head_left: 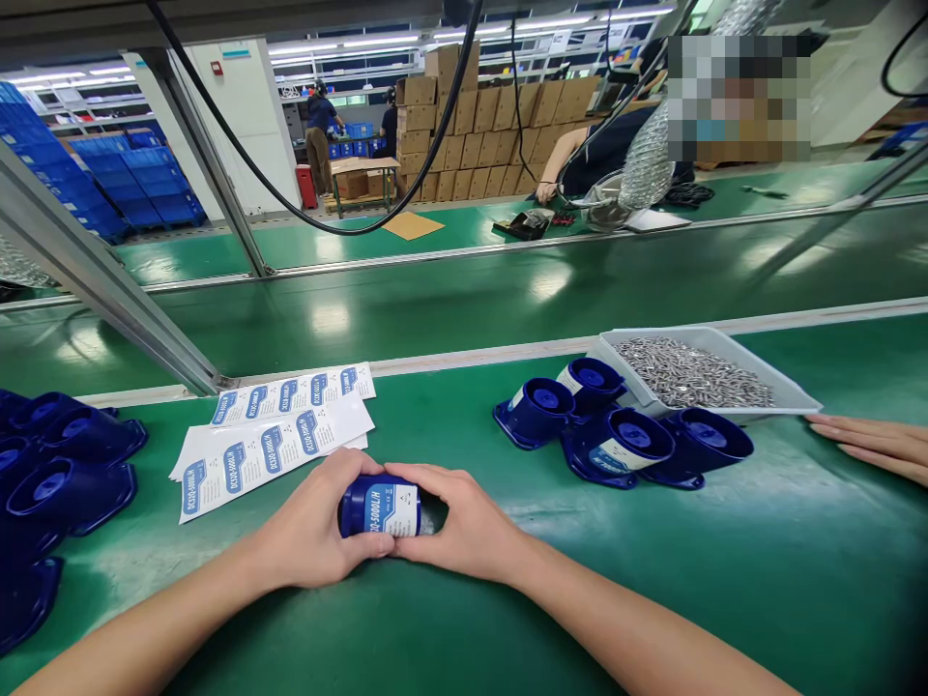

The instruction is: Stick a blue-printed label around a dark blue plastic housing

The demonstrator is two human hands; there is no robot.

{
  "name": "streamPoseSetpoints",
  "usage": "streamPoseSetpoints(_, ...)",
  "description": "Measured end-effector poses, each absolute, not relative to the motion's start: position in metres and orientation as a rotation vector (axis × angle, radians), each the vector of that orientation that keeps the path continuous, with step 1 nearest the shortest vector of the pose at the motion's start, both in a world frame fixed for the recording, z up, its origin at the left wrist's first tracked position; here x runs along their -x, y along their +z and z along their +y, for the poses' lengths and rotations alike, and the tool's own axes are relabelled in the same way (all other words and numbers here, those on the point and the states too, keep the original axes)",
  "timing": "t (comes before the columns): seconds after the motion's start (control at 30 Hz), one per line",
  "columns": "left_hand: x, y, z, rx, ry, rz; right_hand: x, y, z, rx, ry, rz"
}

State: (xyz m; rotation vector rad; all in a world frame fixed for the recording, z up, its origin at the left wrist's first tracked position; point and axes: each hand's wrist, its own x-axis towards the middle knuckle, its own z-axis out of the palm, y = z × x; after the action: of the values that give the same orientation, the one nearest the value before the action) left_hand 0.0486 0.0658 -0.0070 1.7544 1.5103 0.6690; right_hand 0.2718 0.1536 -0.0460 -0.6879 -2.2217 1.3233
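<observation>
My left hand (pixel 323 527) is wrapped round the left side of a dark blue plastic housing (pixel 355 507), fingers over its top and thumb along the bottom. A white and blue label (pixel 395 509) reading partly "5000L/H" shows on its side. My right hand (pixel 460 522) curves round the right end of the same housing, its fingertips and thumb touching the label's edges. The two thumbs nearly meet below the label. Sheets of the same labels (pixel 272 454) lie just beyond my left hand, on the green work surface (pixel 406 628).
Several blue housings (pixel 638 440), some labelled, stand to the right by a white tray (pixel 797 398) of small metal screws (pixel 688 372). More housings (pixel 62 488) crowd the left edge. A co-worker's hand (pixel 877 445) rests at the far right. A metal post (pixel 108 275) slants at left.
</observation>
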Motion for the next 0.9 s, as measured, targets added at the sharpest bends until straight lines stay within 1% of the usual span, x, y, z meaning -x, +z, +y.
streamPoseSetpoints(0.17,-0.05,-0.007,0.068,-1.797,0.76,1.518,-0.271,-0.043,0.151,0.615,1.282,-2.187)
streamPoseSetpoints(0.4,-0.051,-0.006,0.068,-1.747,0.688,1.55,-0.269,-0.036,0.153,0.556,1.376,-2.106)
streamPoseSetpoints(0.5,-0.055,-0.007,0.065,-1.739,0.749,1.559,-0.271,-0.035,0.153,0.529,1.395,-2.124)
streamPoseSetpoints(0.67,-0.06,-0.011,0.063,-1.68,0.882,1.551,-0.273,-0.037,0.151,0.499,1.333,-2.128)
streamPoseSetpoints(0.9,-0.059,-0.01,0.064,-1.627,0.915,1.527,-0.272,-0.035,0.152,0.514,1.438,-2.08)
